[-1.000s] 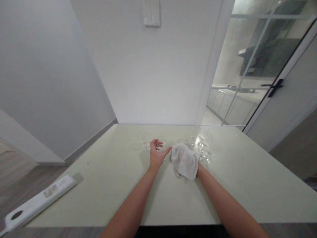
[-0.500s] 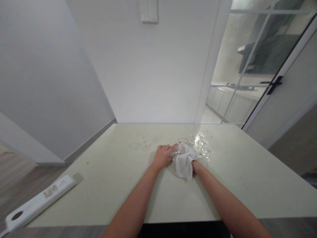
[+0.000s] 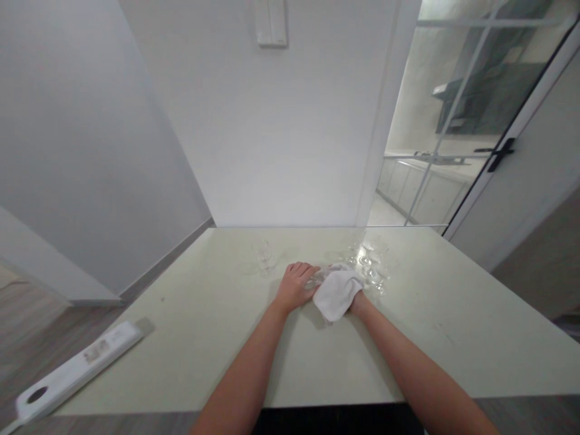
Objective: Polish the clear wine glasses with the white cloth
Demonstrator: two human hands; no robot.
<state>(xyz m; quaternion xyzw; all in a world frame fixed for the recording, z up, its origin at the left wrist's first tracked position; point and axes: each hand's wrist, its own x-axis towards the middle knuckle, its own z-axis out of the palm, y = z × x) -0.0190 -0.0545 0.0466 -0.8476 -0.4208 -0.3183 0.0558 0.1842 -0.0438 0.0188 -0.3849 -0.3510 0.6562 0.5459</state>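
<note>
My left hand (image 3: 293,284) is closed around a small clear glass (image 3: 318,277) at the middle of the pale table (image 3: 203,338). My right hand (image 3: 357,300) is mostly hidden under a white cloth (image 3: 338,292) that it presses against that glass. A separate clear stemmed glass (image 3: 264,255) stands just left of my left hand. Several more clear glasses (image 3: 372,266) cluster right of the cloth, near the table's far edge.
A long white flat object (image 3: 75,377) with a dark hole overhangs the table's front left corner. A white wall stands behind the table, with a switch plate (image 3: 270,23) high up. A glass door with a black handle (image 3: 497,154) is at the right.
My left hand went from open beside the cloth to closed on a glass. The cloth in my right hand moved left against the glass and shifted over it.
</note>
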